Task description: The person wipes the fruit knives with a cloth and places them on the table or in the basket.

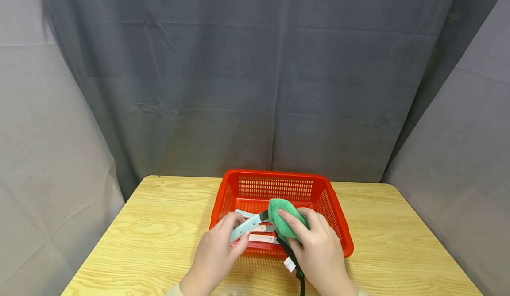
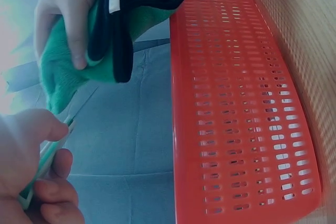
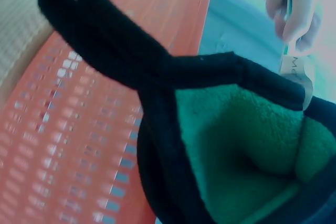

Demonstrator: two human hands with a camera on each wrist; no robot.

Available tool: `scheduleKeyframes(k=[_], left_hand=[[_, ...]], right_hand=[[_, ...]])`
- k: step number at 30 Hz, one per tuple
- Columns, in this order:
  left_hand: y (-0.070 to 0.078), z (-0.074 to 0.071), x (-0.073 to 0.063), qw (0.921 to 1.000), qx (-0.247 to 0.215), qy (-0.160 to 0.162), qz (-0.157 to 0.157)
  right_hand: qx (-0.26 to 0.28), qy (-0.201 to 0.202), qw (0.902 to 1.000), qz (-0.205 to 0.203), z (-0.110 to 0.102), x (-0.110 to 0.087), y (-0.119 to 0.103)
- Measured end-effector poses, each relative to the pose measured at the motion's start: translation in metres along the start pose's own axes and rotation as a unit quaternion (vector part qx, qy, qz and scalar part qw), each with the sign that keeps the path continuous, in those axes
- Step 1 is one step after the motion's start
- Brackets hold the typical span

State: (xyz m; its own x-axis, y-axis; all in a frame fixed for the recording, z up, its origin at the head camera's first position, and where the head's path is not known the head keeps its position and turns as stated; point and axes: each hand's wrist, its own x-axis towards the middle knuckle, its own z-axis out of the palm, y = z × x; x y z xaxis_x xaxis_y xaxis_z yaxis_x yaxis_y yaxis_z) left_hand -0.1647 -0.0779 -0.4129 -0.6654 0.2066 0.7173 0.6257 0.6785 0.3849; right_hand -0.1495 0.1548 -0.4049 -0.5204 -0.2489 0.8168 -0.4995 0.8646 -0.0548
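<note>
In the head view my left hand point(image 1: 215, 248) grips the light blue riveted handle of a knife point(image 1: 246, 228), held at a slant over the red basket. A green cloth with a black border point(image 1: 285, 218) covers most of the blade; only a short dark stretch shows near the handle. My right hand point(image 1: 320, 248) pinches the cloth around that blade. Seen from the left wrist, the left thumb and curled fingers close on the handle point(image 2: 44, 165), while the cloth point(image 2: 63, 72) hangs from the right hand. Close up in the right wrist view, the cloth point(image 3: 220, 129) shows its black loop.
The red perforated basket point(image 1: 275, 172) stands on the wooden table point(image 1: 167, 225). Several knives lie in it, among them a pale-handled knife point(image 1: 260, 238). A grey curtain point(image 1: 215, 88) hangs behind the table, with pale cloth walls at both sides.
</note>
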Motion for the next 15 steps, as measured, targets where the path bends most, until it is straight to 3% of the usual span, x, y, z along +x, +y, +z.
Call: scheduleKeyframes(k=[7, 15], left_hand=[[-0.001, 0.003, 0.001, 0.9999, 0.006, -0.001, 0.013], [0.002, 0.003, 0.001, 0.9999, 0.0, -0.006, 0.009]], right_hand=[[0.019, 0.015, 0.9983, -0.053, 0.007, -0.001, -0.014], [0.022, 0.003, 0.9987, -0.046, 0.009, -0.005, -0.016]])
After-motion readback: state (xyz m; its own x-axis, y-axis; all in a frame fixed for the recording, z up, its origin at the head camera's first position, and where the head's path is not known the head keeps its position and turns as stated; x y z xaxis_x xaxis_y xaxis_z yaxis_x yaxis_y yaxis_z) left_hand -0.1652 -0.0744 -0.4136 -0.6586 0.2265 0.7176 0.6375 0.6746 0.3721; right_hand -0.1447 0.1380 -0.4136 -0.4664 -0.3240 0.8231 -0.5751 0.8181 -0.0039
